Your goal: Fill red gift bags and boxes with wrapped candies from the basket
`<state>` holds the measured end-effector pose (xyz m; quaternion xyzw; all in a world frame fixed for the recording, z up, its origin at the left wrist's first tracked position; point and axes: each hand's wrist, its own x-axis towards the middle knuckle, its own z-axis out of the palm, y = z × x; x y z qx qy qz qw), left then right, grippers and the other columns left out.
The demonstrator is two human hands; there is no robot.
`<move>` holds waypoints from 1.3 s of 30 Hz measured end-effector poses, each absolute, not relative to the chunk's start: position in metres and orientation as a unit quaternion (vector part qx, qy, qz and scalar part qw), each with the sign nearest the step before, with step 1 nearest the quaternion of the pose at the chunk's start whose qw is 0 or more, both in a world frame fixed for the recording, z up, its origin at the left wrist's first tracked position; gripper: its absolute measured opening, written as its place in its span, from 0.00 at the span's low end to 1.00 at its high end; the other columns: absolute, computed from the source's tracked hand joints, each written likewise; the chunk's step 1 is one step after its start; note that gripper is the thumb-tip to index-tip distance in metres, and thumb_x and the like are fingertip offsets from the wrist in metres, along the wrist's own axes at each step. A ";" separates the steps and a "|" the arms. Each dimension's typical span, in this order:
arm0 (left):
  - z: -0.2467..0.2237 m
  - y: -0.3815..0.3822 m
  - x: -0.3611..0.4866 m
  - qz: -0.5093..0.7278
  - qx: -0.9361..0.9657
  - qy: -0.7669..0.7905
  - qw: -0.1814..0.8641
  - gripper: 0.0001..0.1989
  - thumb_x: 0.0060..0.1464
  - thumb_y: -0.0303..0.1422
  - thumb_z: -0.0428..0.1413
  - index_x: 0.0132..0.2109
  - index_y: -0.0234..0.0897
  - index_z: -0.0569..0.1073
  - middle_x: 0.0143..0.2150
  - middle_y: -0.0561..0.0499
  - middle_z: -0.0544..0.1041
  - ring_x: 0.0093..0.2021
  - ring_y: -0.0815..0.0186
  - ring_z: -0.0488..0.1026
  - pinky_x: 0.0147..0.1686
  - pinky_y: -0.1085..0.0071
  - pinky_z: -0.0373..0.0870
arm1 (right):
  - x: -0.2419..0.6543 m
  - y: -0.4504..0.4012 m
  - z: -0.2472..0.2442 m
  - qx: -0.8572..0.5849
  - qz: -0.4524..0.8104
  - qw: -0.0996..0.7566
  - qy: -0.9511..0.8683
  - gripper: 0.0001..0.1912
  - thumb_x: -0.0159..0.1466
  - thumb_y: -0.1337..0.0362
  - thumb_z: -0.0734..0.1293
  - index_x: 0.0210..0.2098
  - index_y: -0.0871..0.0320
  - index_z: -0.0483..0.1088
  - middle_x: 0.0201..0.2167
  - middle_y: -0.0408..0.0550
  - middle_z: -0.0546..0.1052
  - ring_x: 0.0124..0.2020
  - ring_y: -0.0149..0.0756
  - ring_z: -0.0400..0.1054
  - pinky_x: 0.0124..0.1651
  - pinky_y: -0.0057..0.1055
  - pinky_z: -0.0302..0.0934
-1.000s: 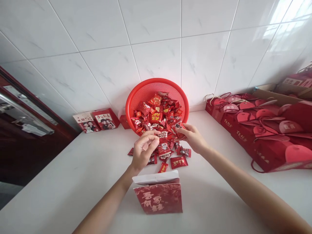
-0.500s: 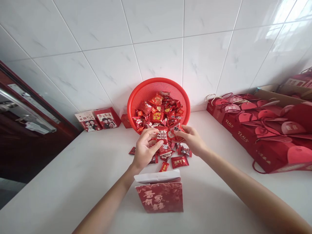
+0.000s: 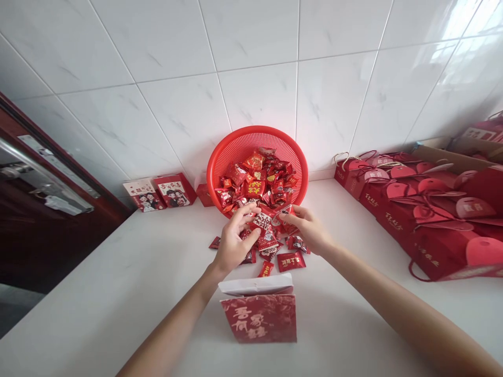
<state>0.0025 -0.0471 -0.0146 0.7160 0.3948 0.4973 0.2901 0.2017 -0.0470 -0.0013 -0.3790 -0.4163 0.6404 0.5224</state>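
My left hand (image 3: 232, 238) is open beside a red-and-white wrapped candy (image 3: 262, 222), thumb and fingers spread apart at its left edge. My right hand (image 3: 310, 228) pinches another red candy packet (image 3: 286, 211) between thumb and fingers, its lower part overlapping the pile. Both hands are at the front rim of a red plastic basket (image 3: 257, 131), tipped toward me, with wrapped candies (image 3: 255, 188) spilling out onto the white counter (image 3: 168, 277). Nearer to me stands a red paper box (image 3: 261, 319) with its top flaps open; its inside is hidden.
Two small boxes with cartoon couples, one white (image 3: 144, 195) and one red (image 3: 175, 190), stand by the tiled wall at left. Rows of red gift boxes (image 3: 396, 209) with cord handles line the right side, near an open cardboard carton (image 3: 444, 149). A dark door (image 3: 47, 209) is at far left.
My left fingers have spread from the candy they gripped, which now lies slightly lower and tilted. My right hand has lowered a little with its packet. The view shifted slightly.
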 end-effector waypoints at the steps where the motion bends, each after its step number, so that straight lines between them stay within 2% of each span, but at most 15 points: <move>1: -0.015 -0.047 0.002 0.496 0.722 0.391 0.282 0.23 0.57 0.30 0.58 0.60 0.41 0.69 0.56 0.44 0.78 0.58 0.58 0.75 0.58 0.60 0.73 | 0.201 -0.047 -0.002 -0.375 0.644 0.522 -0.414 0.16 0.49 0.56 0.79 0.32 0.57 0.76 0.32 0.47 0.80 0.32 0.37 0.74 0.32 0.33 0.74; 6: -0.015 -0.049 0.001 0.476 0.763 0.371 0.232 0.25 0.59 0.28 0.56 0.63 0.42 0.67 0.57 0.44 0.78 0.58 0.58 0.75 0.58 0.60 0.73 | 0.199 -0.047 -0.007 -0.368 0.659 0.508 -0.415 0.20 0.46 0.55 0.81 0.33 0.57 0.75 0.32 0.45 0.79 0.30 0.34 0.72 0.31 0.30 0.73; 11: -0.014 -0.052 0.000 0.445 0.806 0.334 0.200 0.28 0.60 0.25 0.54 0.66 0.45 0.65 0.57 0.44 0.77 0.56 0.59 0.76 0.58 0.60 0.73 | 0.200 -0.047 -0.009 -0.353 0.663 0.494 -0.438 0.21 0.45 0.57 0.82 0.34 0.58 0.75 0.26 0.39 0.76 0.25 0.30 0.69 0.27 0.27 0.69; 16: -0.018 -0.051 0.003 0.485 0.761 0.363 0.234 0.28 0.58 0.28 0.58 0.64 0.45 0.66 0.63 0.43 0.71 0.52 0.61 0.78 0.54 0.62 0.75 | 0.199 -0.048 -0.011 -0.349 0.663 0.500 -0.434 0.21 0.45 0.56 0.82 0.33 0.59 0.76 0.25 0.40 0.78 0.23 0.28 0.68 0.25 0.26 0.67; 18: -0.019 -0.050 0.005 0.497 0.714 0.398 0.292 0.27 0.56 0.32 0.61 0.62 0.42 0.67 0.59 0.42 0.74 0.49 0.60 0.79 0.49 0.63 0.78 | 0.198 -0.048 -0.012 -0.350 0.658 0.508 -0.432 0.21 0.46 0.55 0.81 0.33 0.59 0.76 0.25 0.40 0.78 0.22 0.28 0.68 0.23 0.25 0.67; 21: -0.019 -0.048 0.008 0.483 0.655 0.434 0.387 0.24 0.51 0.39 0.66 0.54 0.38 0.73 0.48 0.44 0.81 0.44 0.59 0.81 0.42 0.65 0.79 | 0.197 -0.049 -0.013 -0.354 0.651 0.518 -0.428 0.21 0.47 0.54 0.81 0.33 0.59 0.76 0.26 0.41 0.78 0.24 0.30 0.70 0.25 0.26 0.68; 24: -0.019 -0.049 0.011 0.468 0.624 0.440 0.446 0.22 0.48 0.44 0.67 0.46 0.35 0.77 0.41 0.45 0.83 0.41 0.58 0.81 0.41 0.65 0.79 | 0.196 -0.049 -0.014 -0.357 0.647 0.519 -0.429 0.22 0.46 0.54 0.82 0.34 0.60 0.76 0.27 0.42 0.78 0.25 0.31 0.71 0.26 0.27 0.69; 30: -0.018 -0.052 0.011 0.478 0.602 0.451 0.453 0.24 0.45 0.45 0.69 0.45 0.32 0.80 0.40 0.45 0.85 0.39 0.59 0.81 0.40 0.66 0.77 | 0.196 -0.050 -0.015 -0.355 0.638 0.516 -0.448 0.22 0.47 0.54 0.81 0.35 0.60 0.76 0.27 0.42 0.79 0.24 0.32 0.71 0.26 0.28 0.68; 39: -0.010 -0.055 0.008 0.475 0.618 0.454 0.431 0.22 0.46 0.41 0.68 0.46 0.32 0.80 0.41 0.43 0.85 0.40 0.56 0.81 0.42 0.65 0.77 | 0.195 -0.052 -0.015 -0.330 0.646 0.515 -0.457 0.21 0.49 0.54 0.81 0.36 0.58 0.76 0.30 0.43 0.79 0.31 0.37 0.75 0.33 0.35 0.74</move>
